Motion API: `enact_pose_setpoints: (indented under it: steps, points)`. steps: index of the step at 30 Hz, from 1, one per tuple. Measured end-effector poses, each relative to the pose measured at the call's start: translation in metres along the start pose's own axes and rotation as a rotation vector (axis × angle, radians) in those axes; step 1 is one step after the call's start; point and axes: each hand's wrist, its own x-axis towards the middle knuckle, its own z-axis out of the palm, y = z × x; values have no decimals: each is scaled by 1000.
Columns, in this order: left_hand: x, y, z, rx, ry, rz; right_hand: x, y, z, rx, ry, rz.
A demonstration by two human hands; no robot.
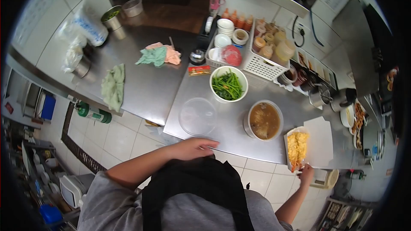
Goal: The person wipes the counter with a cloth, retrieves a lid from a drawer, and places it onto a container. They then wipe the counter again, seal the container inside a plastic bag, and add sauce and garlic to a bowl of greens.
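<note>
My left hand [193,148] is at the counter's front edge, fingers stretched out to the right and holding nothing. Just beyond it lies a clear round plastic lid [198,116]. My right hand [306,174] has its fingers closed at the near edge of an open white paper takeout box [318,143]. Golden battered fried shrimp [297,146] fill the box, their red tails toward me. Left of the box stands an uncovered plastic bowl of brown soup [264,120]. Farther back is a white bowl of green vegetables [228,84].
A white basket of sauce bottles [265,67] and a tray with stacked small dishes [224,28] stand at the back. Cloths [159,54] and a green rag [113,87] lie on the left counter. A red packet [199,70] lies near the vegetables.
</note>
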Motion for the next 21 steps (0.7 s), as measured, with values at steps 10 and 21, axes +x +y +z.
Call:
enact_pose_setpoints:
  steps: [10,21]
  points:
    - [-150,-55,-148,519,1037,5,-139,-270,62,129,242,-788]
    - [-231,-118,-325,882,1266,-185,-400,-457,357,197,-699,-932]
